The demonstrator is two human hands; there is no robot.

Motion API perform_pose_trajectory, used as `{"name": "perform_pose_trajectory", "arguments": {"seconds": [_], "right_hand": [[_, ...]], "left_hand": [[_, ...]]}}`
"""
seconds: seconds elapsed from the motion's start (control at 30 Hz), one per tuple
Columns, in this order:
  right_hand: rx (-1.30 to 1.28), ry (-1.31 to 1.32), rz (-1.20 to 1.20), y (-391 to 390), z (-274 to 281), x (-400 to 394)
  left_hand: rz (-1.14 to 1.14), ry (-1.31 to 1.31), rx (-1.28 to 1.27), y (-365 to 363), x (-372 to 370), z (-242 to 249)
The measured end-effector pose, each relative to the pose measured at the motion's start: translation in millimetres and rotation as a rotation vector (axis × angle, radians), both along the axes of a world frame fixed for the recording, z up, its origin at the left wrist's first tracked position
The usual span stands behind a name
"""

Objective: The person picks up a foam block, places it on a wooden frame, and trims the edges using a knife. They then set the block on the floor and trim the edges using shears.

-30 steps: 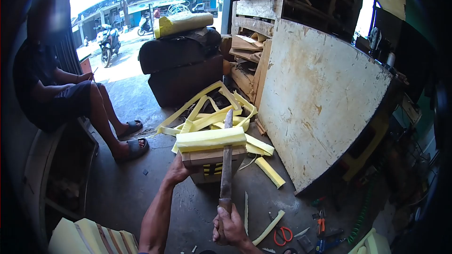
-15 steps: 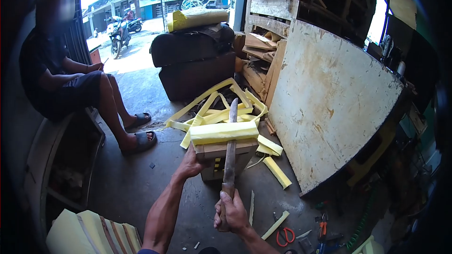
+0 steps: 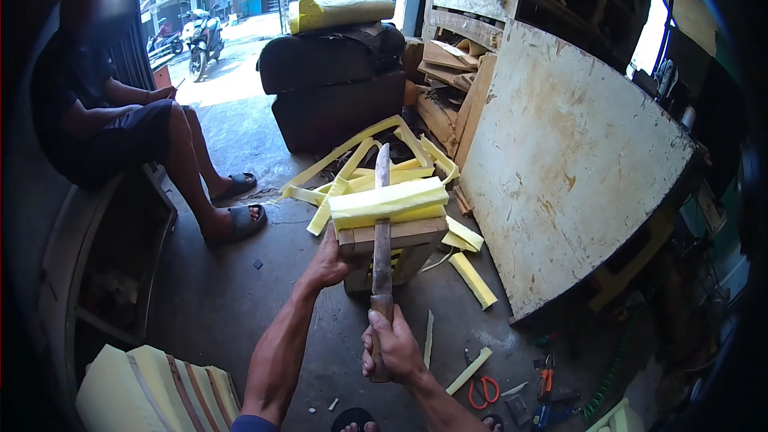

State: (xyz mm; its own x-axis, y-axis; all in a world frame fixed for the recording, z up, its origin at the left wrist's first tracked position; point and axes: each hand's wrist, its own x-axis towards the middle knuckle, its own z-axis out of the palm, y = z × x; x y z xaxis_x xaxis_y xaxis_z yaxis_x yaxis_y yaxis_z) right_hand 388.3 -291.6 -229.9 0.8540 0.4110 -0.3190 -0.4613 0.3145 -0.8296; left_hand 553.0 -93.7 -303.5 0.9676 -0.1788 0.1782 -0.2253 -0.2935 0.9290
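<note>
My right hand is closed around the wooden handle of a long knife. Its worn blade points away from me and passes beneath a yellow foam strip, with the tip showing beyond it. The strip lies across the wooden top of a box-like piece; a second foam layer shows below its right end. My left hand grips the left side of that wooden piece, its thumb up near the foam's end and some fingers hidden.
Foam offcuts are heaped behind the box, with another strip at right. Red-handled scissors and pliers lie on the floor. A large pale board leans at right. A person sits at left; foam-covered slats stand front left.
The foam strip has tilted, its right end higher, and the lower layer shows more. The knife has shifted slightly left and stands more upright. The camera view has moved a little.
</note>
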Motion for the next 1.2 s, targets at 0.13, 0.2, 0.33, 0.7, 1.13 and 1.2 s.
{"name": "perform_pose_trajectory", "arguments": {"seconds": [0.13, 0.2, 0.33, 0.7, 1.13, 1.2], "right_hand": [[0.007, -0.002, 0.018, 8, -11, -53], [-0.006, -0.018, 0.02, 9, -4, -33], [-0.069, -0.011, 0.034, 12, 1, -21], [-0.149, -0.01, 0.092, 16, -2, -64], [-0.324, -0.053, 0.118, 12, 21, -33], [-0.373, -0.067, 0.124, 12, 17, -43]], "left_hand": [[0.087, -0.2, 0.112, -2, -6, 13], [0.077, -0.177, 0.045, -3, -1, 11], [0.042, -0.117, -0.055, -5, -1, 4], [0.124, -0.228, 0.047, -10, -12, 8], [0.075, -0.043, -0.075, -13, -16, -7], [0.089, -0.096, -0.059, -8, -15, -11]]}}
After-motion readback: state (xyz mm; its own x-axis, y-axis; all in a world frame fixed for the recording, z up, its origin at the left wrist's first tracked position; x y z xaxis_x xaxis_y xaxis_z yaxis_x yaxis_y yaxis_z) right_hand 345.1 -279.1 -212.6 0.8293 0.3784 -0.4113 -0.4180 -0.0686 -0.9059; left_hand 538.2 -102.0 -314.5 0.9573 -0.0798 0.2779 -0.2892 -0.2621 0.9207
